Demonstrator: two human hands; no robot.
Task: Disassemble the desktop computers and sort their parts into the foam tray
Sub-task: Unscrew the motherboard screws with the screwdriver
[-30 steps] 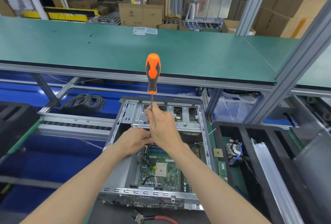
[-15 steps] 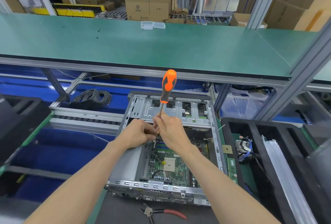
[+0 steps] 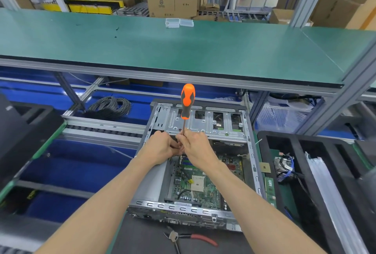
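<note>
Desktop computer case [image 3: 205,123] lies opened on the dark surface [image 3: 142,237], its green motherboard [image 3: 200,184] exposed, with the black foam tray [image 3: 301,152] just to its right. Right hand [image 3: 198,147] curls round the shaft of an orange-handled screwdriver [image 3: 187,101] standing nearly upright. Left hand [image 3: 160,150] touches it with fingers curled; what they hold is hidden. Red-handled pliers [image 3: 189,237] lie before the case

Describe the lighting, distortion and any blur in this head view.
Head view: even overhead light, soft shadows; wide-angle bending curves the green shelf edge and slants the frame posts; screwdriver, hands and open computer case are sharp; the upper-left corner of the stockroom background is smeared; mild glare on the case's metal.
</note>
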